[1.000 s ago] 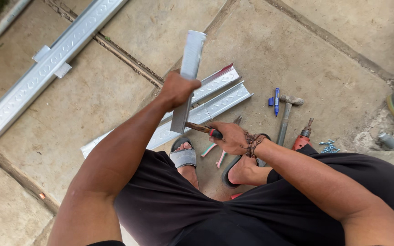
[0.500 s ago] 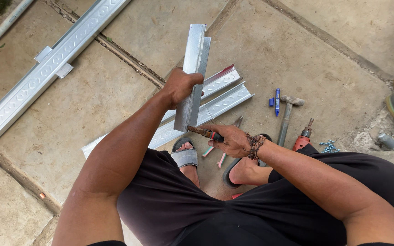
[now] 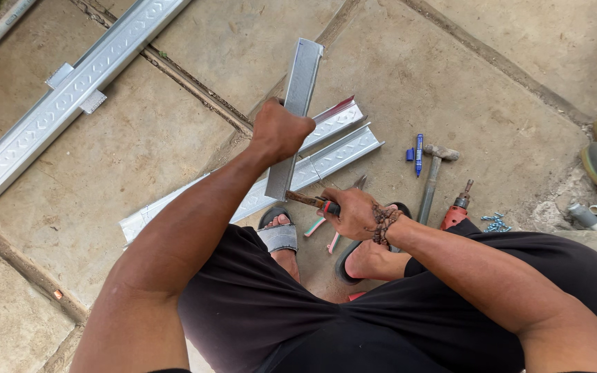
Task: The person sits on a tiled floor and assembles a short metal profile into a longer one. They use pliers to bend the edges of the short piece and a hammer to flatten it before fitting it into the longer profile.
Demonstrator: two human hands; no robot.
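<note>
From the head view, the left hand (image 3: 281, 131) is clamped round a short metal channel (image 3: 296, 114) held upright over the paving, while the right hand (image 3: 354, 214) grips a tool handle (image 3: 309, 201) at its lower end. A slip could nick the knuckles or the sandalled foot (image 3: 279, 235). Two channels (image 3: 326, 148) lie beneath, one hammer (image 3: 433, 176), one blue marker (image 3: 419, 153), one drill (image 3: 456, 211).

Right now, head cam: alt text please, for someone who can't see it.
Seen from above, a crouching person's left hand grips a short metal channel piece upright while the right hand holds snips at its lower end. Longer metal channels, a hammer, blue marker and drill lie on the concrete floor.
</note>
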